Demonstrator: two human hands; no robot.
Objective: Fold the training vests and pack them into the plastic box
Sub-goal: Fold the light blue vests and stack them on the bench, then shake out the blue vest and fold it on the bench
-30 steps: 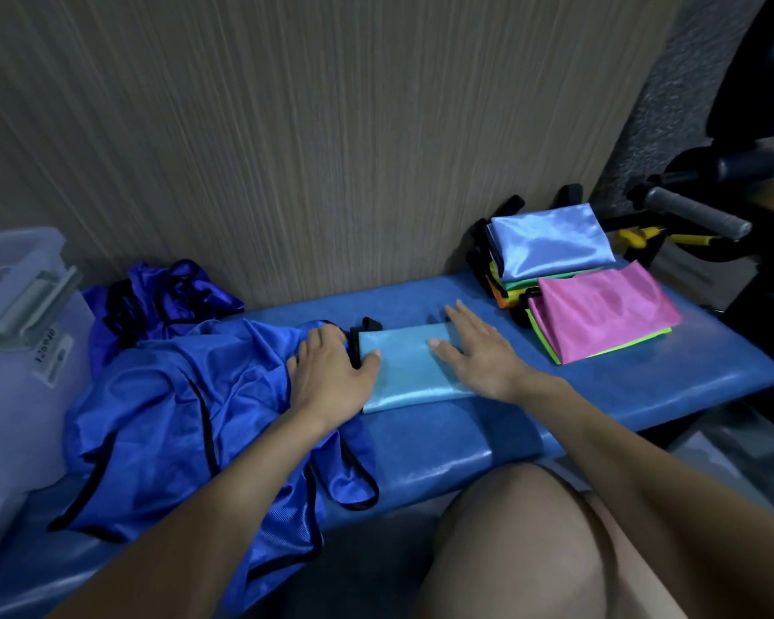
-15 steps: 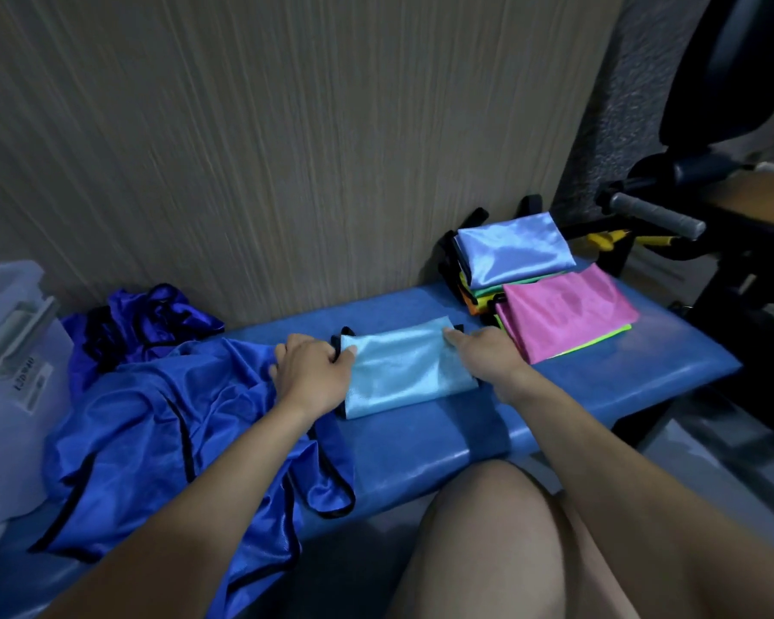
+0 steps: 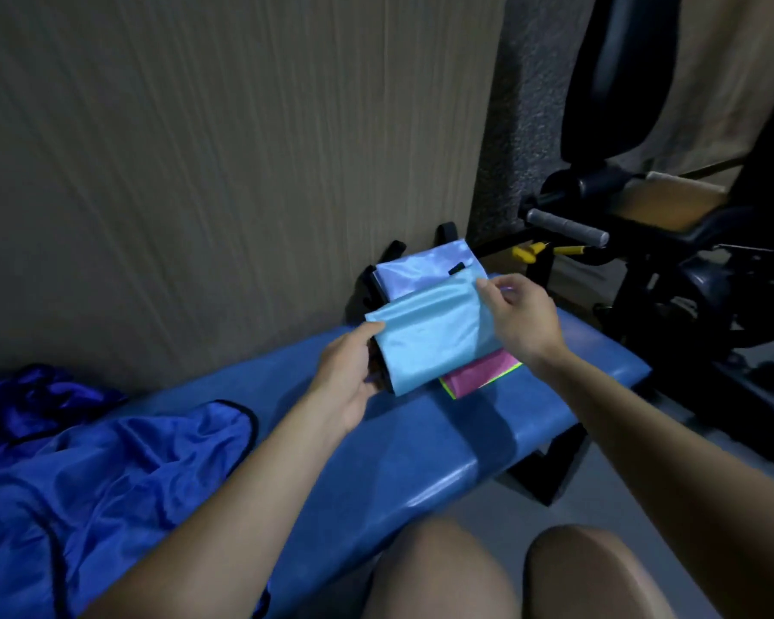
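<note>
The folded light-blue vest [image 3: 434,337] is held up between both hands, lifted off the blue padded tabletop [image 3: 421,444]. The left hand [image 3: 354,377] grasps its left end, thumb lying across the top edge and fingers curled underneath. The right hand [image 3: 521,317] pinches its upper right corner between thumb and fingertips. Directly beneath the right hand and partly covered by the held vest lies a folded pink vest [image 3: 479,377] with a lime-green edge showing under it. Just beyond the hands, against the wood-grain wall [image 3: 220,172], sits a stack topped by a folded pale-blue vest [image 3: 421,272]; the held vest overlaps its near edge. Well to the left of the left hand, unfolded royal-blue vests [image 3: 99,475] with black trim lie crumpled on the tabletop. Past the right hand stands dark gym equipment [image 3: 644,243] with a grey-gripped handle. The person's bare knees show at the bottom.
</note>
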